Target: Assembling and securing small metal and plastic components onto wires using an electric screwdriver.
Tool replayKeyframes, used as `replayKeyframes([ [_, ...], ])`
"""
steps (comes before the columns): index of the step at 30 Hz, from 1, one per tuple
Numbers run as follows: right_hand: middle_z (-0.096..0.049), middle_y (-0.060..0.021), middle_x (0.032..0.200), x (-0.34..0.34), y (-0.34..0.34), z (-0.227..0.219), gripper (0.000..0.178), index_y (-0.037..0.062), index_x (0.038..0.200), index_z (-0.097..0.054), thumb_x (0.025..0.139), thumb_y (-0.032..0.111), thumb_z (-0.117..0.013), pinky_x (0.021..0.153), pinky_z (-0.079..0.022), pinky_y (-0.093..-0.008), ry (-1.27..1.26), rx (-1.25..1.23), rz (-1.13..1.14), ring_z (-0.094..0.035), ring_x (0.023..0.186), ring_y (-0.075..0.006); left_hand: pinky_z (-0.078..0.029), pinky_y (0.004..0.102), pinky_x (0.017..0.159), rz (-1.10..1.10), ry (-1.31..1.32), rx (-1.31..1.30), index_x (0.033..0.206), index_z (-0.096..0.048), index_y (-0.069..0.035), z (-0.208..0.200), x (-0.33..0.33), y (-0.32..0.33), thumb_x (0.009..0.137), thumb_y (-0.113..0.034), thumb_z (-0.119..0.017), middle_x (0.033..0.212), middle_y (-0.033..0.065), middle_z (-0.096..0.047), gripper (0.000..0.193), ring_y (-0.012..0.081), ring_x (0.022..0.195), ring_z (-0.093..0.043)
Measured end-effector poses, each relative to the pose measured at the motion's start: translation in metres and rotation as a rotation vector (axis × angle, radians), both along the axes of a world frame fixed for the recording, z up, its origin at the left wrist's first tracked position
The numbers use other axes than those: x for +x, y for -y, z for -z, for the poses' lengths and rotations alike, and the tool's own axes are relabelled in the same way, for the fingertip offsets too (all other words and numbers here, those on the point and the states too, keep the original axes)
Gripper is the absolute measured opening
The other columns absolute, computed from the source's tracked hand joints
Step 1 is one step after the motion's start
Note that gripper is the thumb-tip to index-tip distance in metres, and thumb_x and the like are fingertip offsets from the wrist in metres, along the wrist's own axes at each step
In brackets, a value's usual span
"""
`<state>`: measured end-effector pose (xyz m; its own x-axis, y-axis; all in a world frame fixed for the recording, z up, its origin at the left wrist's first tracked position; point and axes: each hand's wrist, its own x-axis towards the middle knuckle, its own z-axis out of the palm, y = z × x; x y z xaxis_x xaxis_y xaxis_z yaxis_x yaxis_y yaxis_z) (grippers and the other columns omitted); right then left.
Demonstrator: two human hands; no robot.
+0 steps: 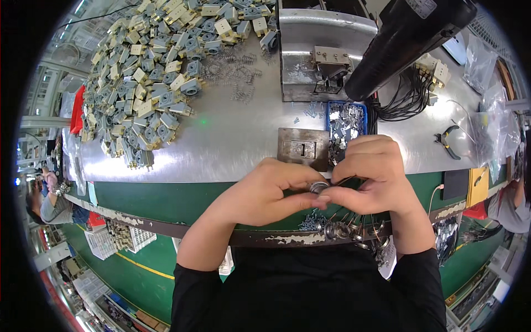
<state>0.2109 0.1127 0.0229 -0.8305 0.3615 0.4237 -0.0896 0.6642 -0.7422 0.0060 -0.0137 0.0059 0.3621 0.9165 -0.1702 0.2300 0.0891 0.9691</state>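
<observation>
Near the table's front edge, my left hand (271, 193) pinches a small round silvery metal part (318, 187) between thumb and index finger. My right hand (373, 174) closes on the same part from the other side, its thumb tip against the left one. Something thin and dark, like a wire, shows by the right fingers; what it joins is hidden. Just below both hands lie several round metal parts with thin wires (354, 229), beside a small heap of screws (314, 222). Beyond the hands sits a flat metal fixture block (290, 148) with a slotted middle.
A blue tray (330, 119) holds small metal pieces. Piled at the far left are grey and cream plastic housings (141, 88), with loose springs (235, 72) beside them. A metal machine (298, 55) and black cylinder (404, 44) stand behind. Pliers (448, 142) lie right.
</observation>
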Motion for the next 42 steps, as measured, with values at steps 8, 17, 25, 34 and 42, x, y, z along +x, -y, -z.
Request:
replayKeyframes([
  [8,-0.055,-0.0015,0.058,0.001,-0.006,0.010,0.029,0.0043,0.065,-0.065,0.071,0.015,-0.091,0.047,-0.027,-0.0281,0.115,-0.467,-0.037,-0.041,0.048,-0.0096,-0.058,0.0300,0.067,-0.253,-0.111,0.495,0.098,-0.077,-0.005,0.008,0.025,0.011,0.085,-0.007,-0.080,0.083,0.0045,-0.079,0.014,0.0190,0.078,-0.078],
  [17,-0.065,-0.0054,0.067,0.000,0.000,0.017,0.019,0.0016,0.097,-0.079,0.080,0.009,-0.082,0.050,-0.037,-0.0257,-0.042,-0.489,0.082,-0.053,0.054,-0.0093,-0.066,0.0399,0.078,-0.330,0.845,-0.076,0.121,-0.060,0.009,0.027,0.024,0.014,0.104,-0.016,-0.064,0.103,0.0176,-0.074,0.031,0.0282,0.093,-0.077],
  [25,-0.074,-0.0170,0.097,0.004,0.002,0.012,0.039,-0.0048,0.129,-0.067,0.091,0.003,-0.062,0.073,-0.053,-0.0310,0.060,-0.297,-0.043,-0.069,0.077,-0.0220,-0.065,0.0349,0.078,-0.553,0.776,-0.075,0.123,-0.062,0.005,0.028,0.028,0.003,0.105,-0.012,-0.061,0.106,0.0141,-0.074,0.025,0.0245,0.095,-0.076],
  [34,-0.073,-0.0184,0.108,0.002,0.009,0.025,0.046,-0.0054,0.136,-0.062,0.090,0.000,-0.059,0.081,-0.053,-0.0317,-0.020,-0.494,-0.049,-0.069,0.089,-0.0220,-0.063,0.0344,0.082,-0.679,-0.282,0.704,0.123,-0.061,0.007,0.024,0.032,0.004,0.102,0.000,-0.061,0.104,0.0143,-0.075,0.022,0.0198,0.087,-0.076],
  [42,-0.070,-0.0137,0.092,0.005,0.002,0.013,0.054,-0.0033,0.139,-0.061,0.086,0.003,-0.066,0.072,-0.049,-0.0355,0.066,-0.407,-0.081,-0.060,0.074,-0.0243,-0.060,0.0349,0.087,-0.589,0.674,0.103,0.126,-0.060,0.006,0.015,0.029,-0.001,0.105,-0.003,-0.056,0.101,0.0137,-0.075,0.023,0.0207,0.099,-0.074],
])
